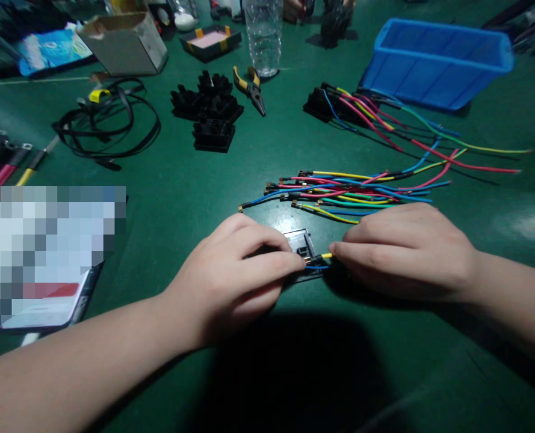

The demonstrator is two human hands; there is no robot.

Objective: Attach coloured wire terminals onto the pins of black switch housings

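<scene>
- Left hand (240, 264), head view: fingers closed on black housing (302, 250), on counter (271, 147) between the hands.
- Right hand (402, 252): fingertips pinched on yellow wire (326, 255), its terminal (309, 260) at the housing.
- Judged: housing light, rigid, perhaps brittle; hold by outer edges. Wire flexible; grip close behind terminal.
</scene>
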